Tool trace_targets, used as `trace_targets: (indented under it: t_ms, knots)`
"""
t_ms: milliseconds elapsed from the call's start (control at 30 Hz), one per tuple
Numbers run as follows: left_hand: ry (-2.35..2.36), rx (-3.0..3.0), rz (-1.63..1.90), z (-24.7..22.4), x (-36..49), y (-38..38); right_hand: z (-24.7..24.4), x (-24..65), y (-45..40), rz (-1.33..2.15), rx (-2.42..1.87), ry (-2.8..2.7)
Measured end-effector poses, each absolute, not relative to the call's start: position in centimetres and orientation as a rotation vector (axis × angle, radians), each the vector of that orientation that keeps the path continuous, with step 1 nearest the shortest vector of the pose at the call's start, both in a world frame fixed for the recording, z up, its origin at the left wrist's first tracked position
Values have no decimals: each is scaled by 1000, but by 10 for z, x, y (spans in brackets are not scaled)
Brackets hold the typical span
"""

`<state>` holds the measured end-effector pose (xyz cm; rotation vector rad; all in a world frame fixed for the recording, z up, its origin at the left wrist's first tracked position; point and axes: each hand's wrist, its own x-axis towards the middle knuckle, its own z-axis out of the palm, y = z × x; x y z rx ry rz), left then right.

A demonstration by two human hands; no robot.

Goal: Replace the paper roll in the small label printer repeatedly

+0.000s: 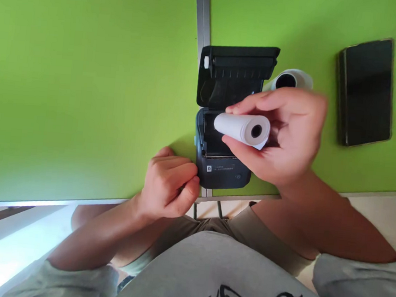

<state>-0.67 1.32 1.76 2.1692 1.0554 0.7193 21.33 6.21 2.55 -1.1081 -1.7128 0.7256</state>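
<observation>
A small dark label printer [223, 171] lies at the table's near edge, its lid [239, 78] swung up and back so the paper bay shows. Between the thumb and fingers of my right hand [289, 133] is a white paper roll [234, 127], tilted over the bay with its hollow core end toward me. Whether the roll touches the inside of the bay I cannot tell. My left hand [170, 183] is curled into a loose fist at the table edge, its knuckles against the printer's lower left side. No object shows in it.
Behind my right hand stands a larger white roll [303, 79] with a dark core, partly hidden. A black phone [369, 92] lies to the right on the green table [85, 88]. A grey metal seam [203, 15] runs away from the printer.
</observation>
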Motion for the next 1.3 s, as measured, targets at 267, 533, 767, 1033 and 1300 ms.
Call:
trace_targets:
  t_ms: [267, 533, 767, 1033, 1300]
  knots:
    - [1060, 2167, 708, 19, -6, 14, 25, 216, 69, 397, -909, -2012]
    - [1066, 2177, 712, 19, -6, 13, 14, 216, 67, 631, -933, -1837]
    - [1056, 2191, 721, 20, -4, 14, 25, 218, 70, 434, -911, -2022]
    - [1068, 2188, 720, 18, -6, 13, 20, 217, 69, 575, -925, -1962]
    - [1072, 2182, 716, 20, -6, 14, 21, 216, 69, 547, -948, -1975]
